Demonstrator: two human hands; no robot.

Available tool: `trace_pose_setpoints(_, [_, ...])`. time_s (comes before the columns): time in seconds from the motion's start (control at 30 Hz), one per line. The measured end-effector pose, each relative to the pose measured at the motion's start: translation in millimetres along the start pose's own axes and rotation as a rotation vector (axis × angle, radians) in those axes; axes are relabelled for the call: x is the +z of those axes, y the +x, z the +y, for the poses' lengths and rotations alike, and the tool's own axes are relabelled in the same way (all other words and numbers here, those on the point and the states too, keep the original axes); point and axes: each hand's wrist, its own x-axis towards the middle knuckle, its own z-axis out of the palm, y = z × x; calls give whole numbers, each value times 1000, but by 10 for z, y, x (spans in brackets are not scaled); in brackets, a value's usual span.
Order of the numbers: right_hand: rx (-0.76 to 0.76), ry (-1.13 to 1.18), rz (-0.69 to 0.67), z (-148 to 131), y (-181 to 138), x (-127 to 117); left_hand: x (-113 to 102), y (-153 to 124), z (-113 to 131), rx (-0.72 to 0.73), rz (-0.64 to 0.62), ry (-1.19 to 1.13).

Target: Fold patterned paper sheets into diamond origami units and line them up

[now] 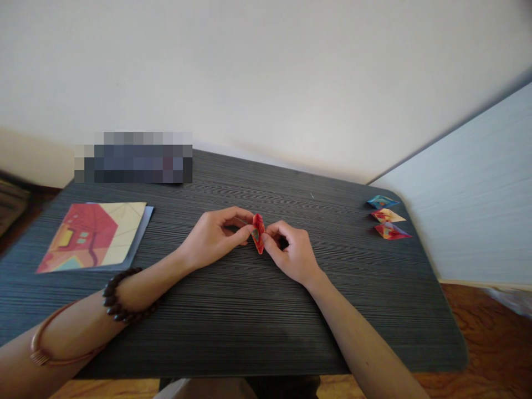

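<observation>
Between my two hands, over the middle of the table, is a small red folded-paper boat (pixel 258 233) with pointed ends, one toward the wall and one toward me. My left hand (pixel 218 235) pinches its left side with thumb and fingers. On its right side, my right hand (pixel 291 249) pinches the edge the same way. Three similar paper boats stand in a row at the table's right end: a blue one (pixel 382 203), a red and cream one (pixel 387 216) and a red and purple one (pixel 392 231).
A stack of patterned paper sheets (pixel 93 235) lies on the left of the dark table (pixel 233 327). Behind it, a blurred-out dark object (pixel 137 163) stands by the white wall (pixel 266 83). A pale panel (pixel 477 183) borders the table on the right.
</observation>
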Motion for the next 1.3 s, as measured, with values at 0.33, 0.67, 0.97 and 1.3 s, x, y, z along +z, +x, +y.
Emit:
trace_pose_setpoints(0.33, [-30,-86,8,-9,-3,24,-10,1,20,-10,2,9])
trace_pose_setpoints(0.67, [32,125,16,31,6,-7,-33,29,29,-19,-16,-127])
trace_pose_setpoints(0.97, [6,29,26,7,1,7,-5,15,75,-37,52,1])
trace_pose_setpoints(1.3, [2,-134,46,7,-14,46,11,-11,-25,31,42,145])
